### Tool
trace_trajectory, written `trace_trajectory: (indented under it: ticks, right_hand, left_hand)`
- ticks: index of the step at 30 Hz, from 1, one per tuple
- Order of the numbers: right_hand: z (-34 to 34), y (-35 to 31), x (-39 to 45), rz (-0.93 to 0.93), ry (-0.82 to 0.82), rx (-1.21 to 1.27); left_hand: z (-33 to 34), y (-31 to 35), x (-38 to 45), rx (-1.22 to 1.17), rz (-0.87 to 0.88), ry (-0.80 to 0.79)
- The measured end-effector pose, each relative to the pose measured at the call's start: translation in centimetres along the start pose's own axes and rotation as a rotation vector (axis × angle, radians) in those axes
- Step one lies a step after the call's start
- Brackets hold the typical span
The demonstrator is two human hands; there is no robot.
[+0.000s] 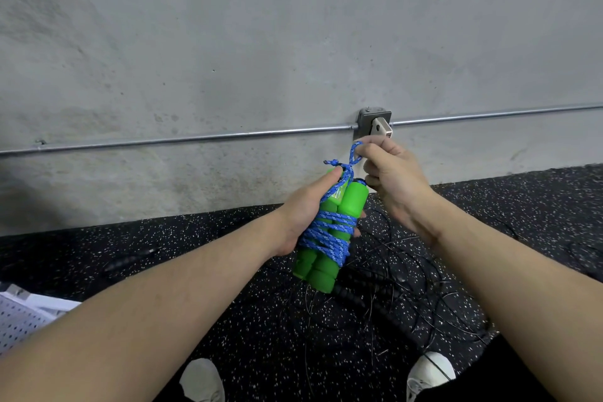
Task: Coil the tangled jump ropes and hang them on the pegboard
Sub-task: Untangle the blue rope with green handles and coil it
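- We see the left hand (301,212) wrapped around a pair of green handles (329,232), its thumb stretched up along them to where the blue rope (326,235) is knotted at their top.
- The blue rope is wound many times around the middle of the two handles, binding them side by side; the bundle is tilted, its top leaning to the right and away from us.
- We see the right hand (391,173) just above and to the right of the bundle, fingers curled, pinching a short loop of the blue rope that rises from the knot.
- The two hands are close together, both on the same jump rope, held in the air in front of a grey concrete wall (228,42).
- Behind the right hand a metal box (372,121) sits on the wall, with a thin metal pipe (163,139) running out of it to either side.
- Below the hands a tangle of thin black ropes (391,287) lies on the speckled black floor (195,238), with a ribbed black handle (350,295) among them.
- At the lower left edge we see a corner of a white pegboard (19,320) lying on the floor.
- Two pale shoes (202,380) show at the bottom edge.
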State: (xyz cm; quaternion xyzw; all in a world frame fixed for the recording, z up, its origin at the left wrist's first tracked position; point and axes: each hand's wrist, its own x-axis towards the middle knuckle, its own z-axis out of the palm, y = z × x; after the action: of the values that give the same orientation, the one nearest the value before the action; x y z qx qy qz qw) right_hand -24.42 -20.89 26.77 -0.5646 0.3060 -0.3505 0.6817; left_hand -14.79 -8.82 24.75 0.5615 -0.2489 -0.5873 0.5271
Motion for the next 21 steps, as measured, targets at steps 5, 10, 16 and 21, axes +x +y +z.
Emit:
trace_trajectory:
  ticks: [5, 10, 16, 21]
  right_hand:
    - [0.6, 0.1, -0.2, 0.029, 0.019, -0.038]
    - [0.9, 0.3, 0.1, 0.015, 0.062, 0.023]
    - [1.2, 0.3, 0.0, 0.064, 0.015, 0.054]
    - [1.5, 1.1, 0.3, 0.150, 0.033, 0.202]
  left_hand:
    - [-0.2, -0.6, 0.2, 0.069, 0.131, 0.053]
    - [-0.7, -0.1, 0.3, 0.030, 0.075, 0.019]
    - [-2.7, 0.1, 0.9, 0.148, 0.133, 0.194]
    - [-3.2, 0.6, 0.2, 0.120, 0.232, 0.278]
